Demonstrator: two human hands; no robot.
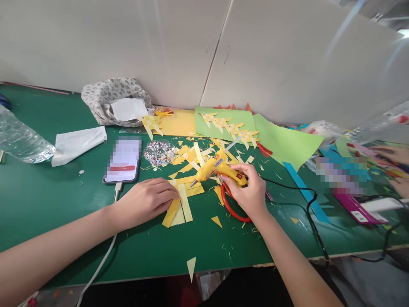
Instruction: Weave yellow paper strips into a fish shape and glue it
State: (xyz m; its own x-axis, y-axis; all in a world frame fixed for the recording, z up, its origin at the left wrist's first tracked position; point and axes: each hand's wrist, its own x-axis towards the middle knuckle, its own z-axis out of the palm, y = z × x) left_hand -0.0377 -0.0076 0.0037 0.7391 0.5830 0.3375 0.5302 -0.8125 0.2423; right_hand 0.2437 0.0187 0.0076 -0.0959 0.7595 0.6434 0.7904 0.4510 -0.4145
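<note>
My right hand point(249, 187) is wrapped round the handle of a yellow glue gun point(212, 167), whose metal nozzle points down and left over yellow paper strips point(185, 207). Flat on the green table, my left hand point(148, 200) presses its fingertips on the left edge of these woven strips; its fingers lie together and nothing shows in its grasp. Red-handled scissors point(232, 209) lie under my right hand. Behind the gun nozzle is a pile of loose yellow paper pieces point(191, 157).
A phone point(123, 160) on a white cable and a round case of beads point(159, 152) lie left of centre. Woven paper fish point(228, 125) rest on green paper point(287, 143). A plastic bottle point(24, 136) lies far left. Another person's hands point(394, 155) are at far right.
</note>
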